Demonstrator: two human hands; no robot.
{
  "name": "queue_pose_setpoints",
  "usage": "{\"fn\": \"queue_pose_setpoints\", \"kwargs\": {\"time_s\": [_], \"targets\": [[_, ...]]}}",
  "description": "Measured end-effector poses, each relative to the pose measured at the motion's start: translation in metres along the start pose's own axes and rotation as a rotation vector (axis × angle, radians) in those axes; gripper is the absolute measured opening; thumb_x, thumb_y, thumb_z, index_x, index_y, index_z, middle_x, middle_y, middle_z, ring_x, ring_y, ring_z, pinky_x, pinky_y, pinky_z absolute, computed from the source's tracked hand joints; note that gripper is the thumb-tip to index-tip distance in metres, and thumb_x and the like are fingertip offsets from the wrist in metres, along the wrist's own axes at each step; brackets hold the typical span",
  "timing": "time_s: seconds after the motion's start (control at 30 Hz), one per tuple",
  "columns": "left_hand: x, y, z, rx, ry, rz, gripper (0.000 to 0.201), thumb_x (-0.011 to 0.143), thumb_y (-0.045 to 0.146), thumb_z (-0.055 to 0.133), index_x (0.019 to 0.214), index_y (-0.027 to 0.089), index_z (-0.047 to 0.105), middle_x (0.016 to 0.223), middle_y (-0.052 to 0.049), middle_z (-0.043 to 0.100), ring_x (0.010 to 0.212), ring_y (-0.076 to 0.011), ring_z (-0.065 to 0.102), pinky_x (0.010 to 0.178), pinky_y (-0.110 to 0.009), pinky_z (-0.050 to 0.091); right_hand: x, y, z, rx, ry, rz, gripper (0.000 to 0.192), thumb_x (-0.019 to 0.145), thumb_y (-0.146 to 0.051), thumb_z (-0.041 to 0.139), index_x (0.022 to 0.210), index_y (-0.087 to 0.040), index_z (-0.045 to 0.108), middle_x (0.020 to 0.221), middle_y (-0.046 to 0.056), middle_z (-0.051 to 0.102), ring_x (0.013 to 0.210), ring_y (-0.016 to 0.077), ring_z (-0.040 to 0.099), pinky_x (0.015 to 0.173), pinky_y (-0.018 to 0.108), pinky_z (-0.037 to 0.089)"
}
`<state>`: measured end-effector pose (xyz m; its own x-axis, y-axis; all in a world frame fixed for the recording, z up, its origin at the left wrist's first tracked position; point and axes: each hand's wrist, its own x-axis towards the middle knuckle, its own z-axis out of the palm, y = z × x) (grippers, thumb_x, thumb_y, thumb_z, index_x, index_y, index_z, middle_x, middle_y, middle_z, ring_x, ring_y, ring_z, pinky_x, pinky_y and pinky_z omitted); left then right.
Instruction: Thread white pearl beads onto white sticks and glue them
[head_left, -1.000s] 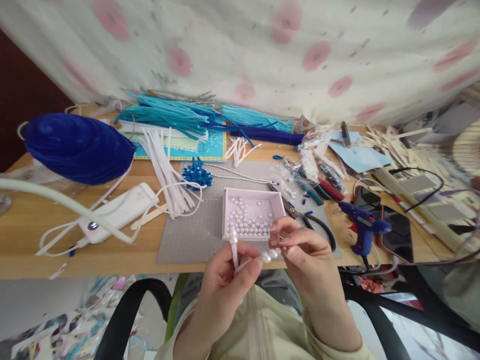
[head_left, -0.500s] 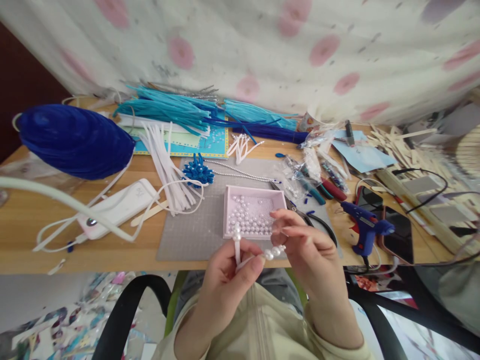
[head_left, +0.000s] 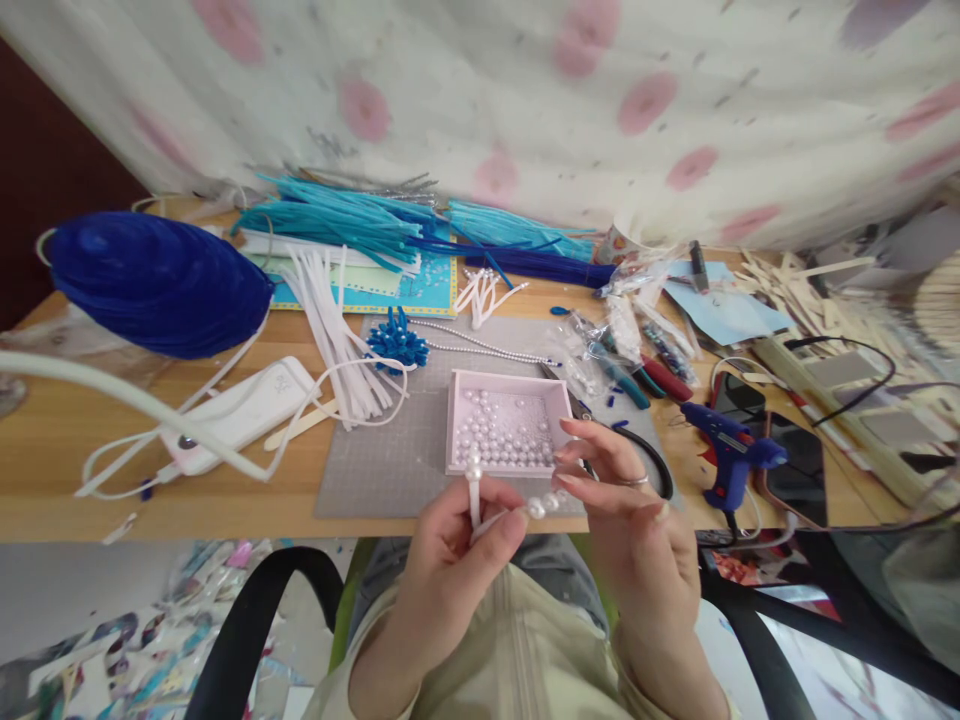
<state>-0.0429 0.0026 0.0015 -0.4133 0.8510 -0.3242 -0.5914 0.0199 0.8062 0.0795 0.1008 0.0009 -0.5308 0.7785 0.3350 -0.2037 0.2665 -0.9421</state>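
My left hand (head_left: pixel 469 560) pinches a bent white pipe cleaner (head_left: pixel 475 502) between thumb and fingers. Pearl beads (head_left: pixel 473 463) sit on its upright end, and more pearl beads (head_left: pixel 537 507) line the other end, which points right. Beside that end is my right hand (head_left: pixel 626 510), its fingers spread and slightly curled; the fingertips are close to the last bead, and whether they touch it I cannot tell. Just beyond both hands stands a pale pink box (head_left: pixel 450 425) with loose pearl beads inside.
A grey cutting mat (head_left: pixel 352 480) lies under the box. Around it are a blue tufted piece (head_left: pixel 397 342), white pipe cleaners (head_left: pixel 330 340), a power bank (head_left: pixel 240 415), pliers (head_left: pixel 630 385) and a blue glue gun (head_left: pixel 731 455). A blue wound cone (head_left: pixel 157 285) rests at left.
My right hand has shifted slightly to the right and its fingers have straightened and spread near the beaded end. My left hand keeps its hold on the pipe cleaner.
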Motion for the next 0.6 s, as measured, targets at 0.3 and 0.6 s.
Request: {"fn": "queue_pose_setpoints", "kwargs": {"time_s": [0.3, 0.6], "targets": [[0.001, 0.001, 0.001, -0.010, 0.014, -0.040, 0.043, 0.071, 0.058, 0.082, 0.079, 0.018, 0.069, 0.055, 0.009, 0.037, 0.051, -0.0057, 0.029, 0.049, -0.023, 0.019, 0.002, -0.002, -0.004, 0.144, 0.204, -0.084, 0.017, 0.088, -0.030, 0.074, 0.105, -0.030, 0.078, 0.124, 0.004, 0.063, 0.103, 0.0202, 0.058, 0.088, 0.035, 0.052], [0.004, 0.002, 0.003, -0.098, 0.049, -0.051, 0.043, 0.070, 0.055, 0.084, 0.081, 0.018, 0.066, 0.049, 0.013, 0.033, 0.043, -0.0026, 0.024, 0.044, -0.018, 0.019, 0.014, -0.022, -0.012, 0.522, 0.224, 0.065, 0.029, 0.080, -0.052, 0.078, 0.074, -0.027, 0.065, 0.046, -0.008, 0.056, 0.056, 0.0160, 0.052, 0.072, 0.030, 0.051]]}}
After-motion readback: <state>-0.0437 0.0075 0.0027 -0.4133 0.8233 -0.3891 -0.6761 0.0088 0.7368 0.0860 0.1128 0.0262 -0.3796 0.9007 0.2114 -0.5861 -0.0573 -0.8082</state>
